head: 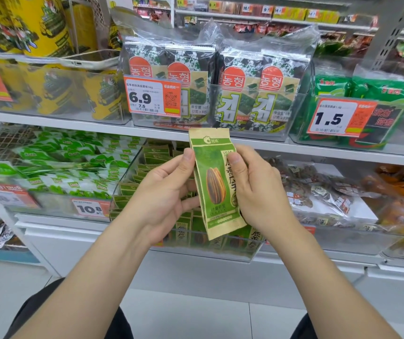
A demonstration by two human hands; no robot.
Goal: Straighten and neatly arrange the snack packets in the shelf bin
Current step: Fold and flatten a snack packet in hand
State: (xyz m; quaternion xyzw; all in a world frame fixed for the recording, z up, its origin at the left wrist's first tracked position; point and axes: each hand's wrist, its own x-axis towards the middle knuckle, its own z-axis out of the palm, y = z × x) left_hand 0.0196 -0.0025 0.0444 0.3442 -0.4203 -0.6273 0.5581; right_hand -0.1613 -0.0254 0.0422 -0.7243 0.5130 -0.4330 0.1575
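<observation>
**A:** While both hands hold one packet up, how far along is the bin?

**B:** Not far, I judge. The left hand (pixel 164 192) pinches the sunflower seed packet (pixel 217 184) at its left edge, thumb on the front. The right hand (pixel 257 189) pinches the right edge. The packet hangs upright above the front wall of the clear shelf bin (pixel 220 255), out of the bin. Inside, the other seed packets (pixel 154 155) lean unevenly along the left wall, and they need squaring.

**A:** Any writing?

**B:** Chinese characters and a striped seed on the packet. On the shelf above, the seaweed packs (pixel 252 94) read "김", and their price tag (pixel 150 96) says 6.9 and 7.5. Nearby are a 1.5 tag (pixel 338 118) and a 10.8 tag (pixel 89 209)
</observation>
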